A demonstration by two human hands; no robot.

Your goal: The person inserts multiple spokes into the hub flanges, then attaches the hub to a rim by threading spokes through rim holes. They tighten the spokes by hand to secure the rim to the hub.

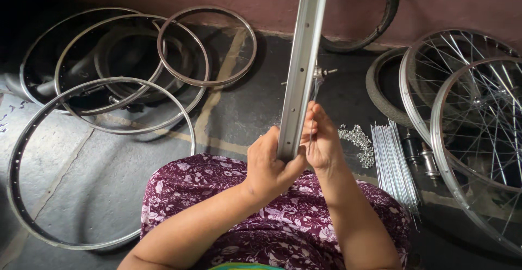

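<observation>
A silver bicycle wheel rim [302,58] stands on edge in front of me, seen edge-on, with its hub axle [322,74] showing behind it. My left hand [270,166] grips the rim's near edge from the left. On the right side of the rim, my right hand [322,139] pinches a thin spoke [314,98] between its fingertips. Both forearms rest over my lap, covered in purple floral cloth [190,188].
Several bare rims [130,63] lie stacked on the floor at left, one large rim [16,156] nearest. A bundle of loose spokes [392,164], a pile of spoke nipples [356,139], two hubs [421,153], spoked wheels [467,112] and tyres [380,9] lie at right.
</observation>
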